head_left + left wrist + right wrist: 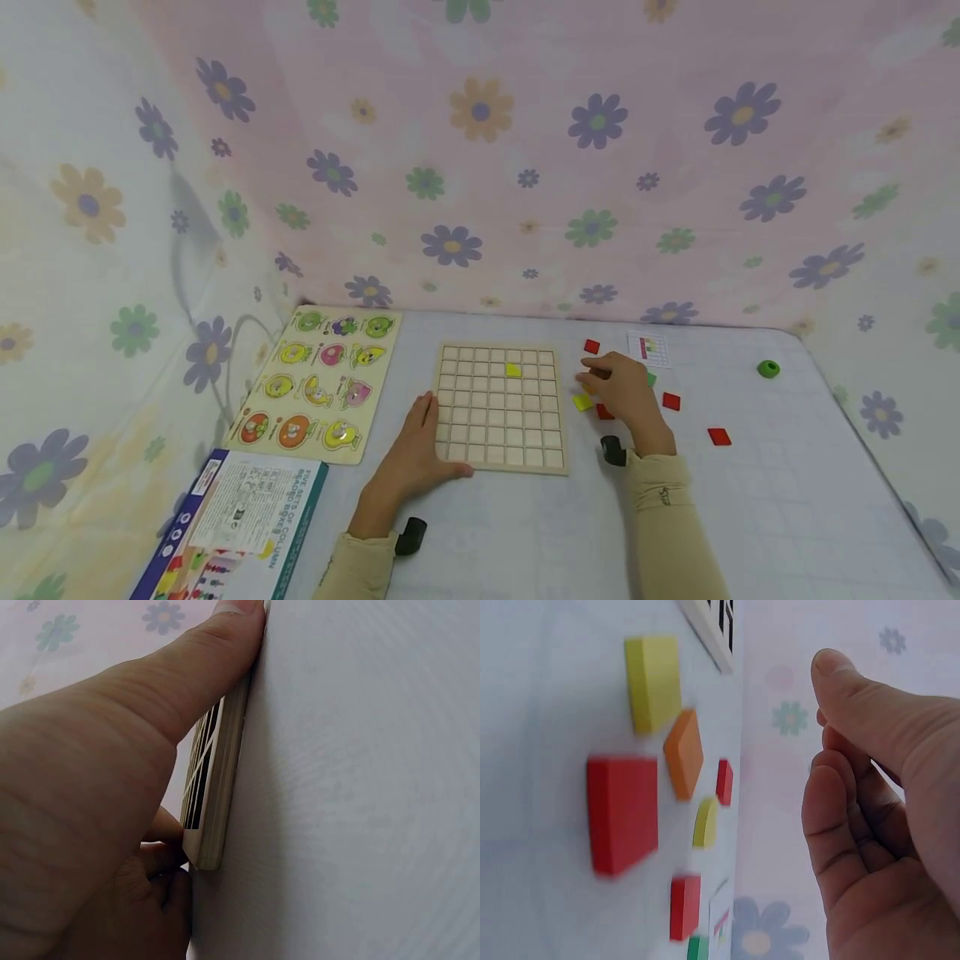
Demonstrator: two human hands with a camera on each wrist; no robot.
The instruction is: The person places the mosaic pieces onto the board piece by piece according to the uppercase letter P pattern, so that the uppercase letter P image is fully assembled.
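Probably at the step of placing coloured tiles, with only one yellow tile [513,370] in the wooden grid board [497,415], at the centre of the frame. Steadying the board at left and lower edges with the left hand [415,452], thumb spread wide from fingers; holding the right hand [624,387] just right of it, narrowly parted, without visible tile. By judgement, calling next for pinching a loose tile, perhaps the red tile [622,814] at left in the right wrist view.

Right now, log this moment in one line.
left hand: against board edges | right hand: near loose tiles, nothing visibly held | board: yellow tile in one cell
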